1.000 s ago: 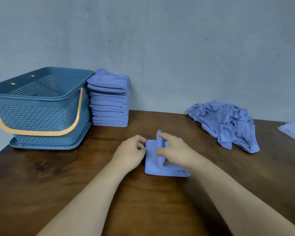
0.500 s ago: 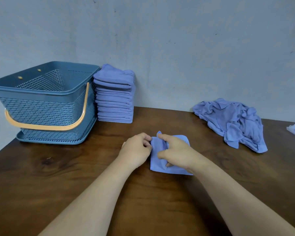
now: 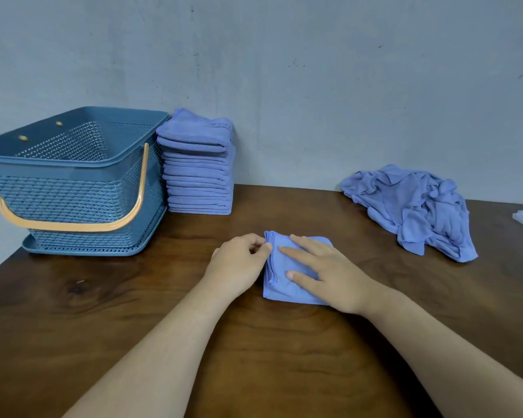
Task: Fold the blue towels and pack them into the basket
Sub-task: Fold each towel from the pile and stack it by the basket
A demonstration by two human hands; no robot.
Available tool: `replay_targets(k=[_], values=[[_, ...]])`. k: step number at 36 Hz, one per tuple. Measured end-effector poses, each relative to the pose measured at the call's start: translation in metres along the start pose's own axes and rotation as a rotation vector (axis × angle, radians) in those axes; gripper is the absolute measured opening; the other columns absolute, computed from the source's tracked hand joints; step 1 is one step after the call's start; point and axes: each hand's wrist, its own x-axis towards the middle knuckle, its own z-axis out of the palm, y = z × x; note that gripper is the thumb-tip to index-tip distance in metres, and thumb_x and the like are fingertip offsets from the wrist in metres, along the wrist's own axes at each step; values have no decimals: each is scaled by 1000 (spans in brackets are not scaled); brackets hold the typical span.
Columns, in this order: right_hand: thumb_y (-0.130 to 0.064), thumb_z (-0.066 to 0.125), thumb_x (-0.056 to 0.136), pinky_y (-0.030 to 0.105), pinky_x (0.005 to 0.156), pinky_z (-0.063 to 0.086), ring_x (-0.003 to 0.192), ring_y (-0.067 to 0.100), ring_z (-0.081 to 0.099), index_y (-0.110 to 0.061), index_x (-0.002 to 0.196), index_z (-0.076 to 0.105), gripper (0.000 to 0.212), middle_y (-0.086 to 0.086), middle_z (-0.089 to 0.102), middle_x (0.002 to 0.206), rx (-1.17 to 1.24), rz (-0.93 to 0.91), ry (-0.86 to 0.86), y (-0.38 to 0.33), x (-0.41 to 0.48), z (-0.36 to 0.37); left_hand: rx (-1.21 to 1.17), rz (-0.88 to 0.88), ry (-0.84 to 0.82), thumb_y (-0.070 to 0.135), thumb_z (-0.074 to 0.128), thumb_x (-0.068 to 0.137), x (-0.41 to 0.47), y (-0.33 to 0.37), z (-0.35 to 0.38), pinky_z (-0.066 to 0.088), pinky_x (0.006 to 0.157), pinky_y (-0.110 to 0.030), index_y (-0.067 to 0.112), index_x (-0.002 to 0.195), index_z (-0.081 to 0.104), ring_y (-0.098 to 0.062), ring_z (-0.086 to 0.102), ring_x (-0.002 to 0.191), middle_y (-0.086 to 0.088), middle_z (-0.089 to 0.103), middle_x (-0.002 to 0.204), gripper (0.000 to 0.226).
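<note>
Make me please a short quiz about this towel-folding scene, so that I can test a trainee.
1. True or false: the stack of folded towels stands inside the basket.
2. What does the right hand do? A) rests flat on the folded towel B) grips the basket's handle C) holds a towel in the air
3. Fill in: the crumpled pile of towels lies on the person's ___ side of the table.

Key: 1 false, it stands beside the basket; 2 A; 3 right.
</note>
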Motion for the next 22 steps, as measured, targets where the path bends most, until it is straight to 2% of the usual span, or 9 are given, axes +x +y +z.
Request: replay_targets(k=[4, 10, 12, 14, 17, 19, 22], values=[[-84, 35, 95, 35, 131, 0, 161, 5, -13, -58, 162, 17, 74, -20, -5, 176, -69, 11, -93, -4, -2, 1, 28, 30, 17, 41, 58, 106, 0, -3, 3, 48, 110, -46, 37, 124, 74, -4, 67, 111, 18, 75, 111, 25], [-94, 26, 88, 44, 132, -3, 160, 15, -22, -69, 156, 2, 76, -21, -15, 174, -115, 32, -151, -3, -2, 3, 135, 7, 118, 44, 64, 103, 2, -4, 8, 50, 104, -45, 33, 141, 62, -13, 57, 110, 16, 61, 105, 40], [-97, 23, 86, 46, 131, -4, 160, 17, -24, -71, 155, -2, 78, -20, -17, 174, -123, 31, -165, -2, 0, 2, 176, -14, 163, 47, 63, 102, 1, -2, 8, 49, 102, -43, 32, 135, 60, -12, 55, 109, 16, 59, 104, 36], [-100, 23, 82, 48, 131, -5, 159, 17, -26, -71, 154, -4, 82, -21, -19, 173, -107, 39, -188, -2, 1, 1, 239, -21, 211, 52, 55, 104, 0, 0, 6, 48, 94, -42, 31, 116, 62, -14, 56, 104, 15, 60, 102, 25], [-100, 30, 81, 48, 130, -6, 159, 17, -27, -72, 154, -3, 85, -21, -19, 173, -55, 55, -208, -2, 3, -1, 322, -70, 139, 75, 36, 98, -4, 6, 7, 45, 84, -40, 32, 91, 60, -14, 57, 91, 14, 60, 93, 50], [-99, 36, 80, 47, 130, -6, 159, 15, -26, -71, 155, 2, 86, -22, -16, 174, -17, 53, -200, -2, 3, 0, 415, -80, 90, 83, 36, 92, -7, 9, 13, 47, 86, -40, 30, 91, 61, -14, 57, 92, 12, 59, 92, 58], [-95, 49, 80, 43, 130, -4, 159, 9, -21, -70, 155, 17, 85, -25, -7, 174, 98, 57, -126, -3, 1, 2, 475, -81, 69, 76, 44, 94, -6, 12, 21, 45, 89, -40, 27, 88, 57, -18, 56, 95, 10, 56, 92, 51]])
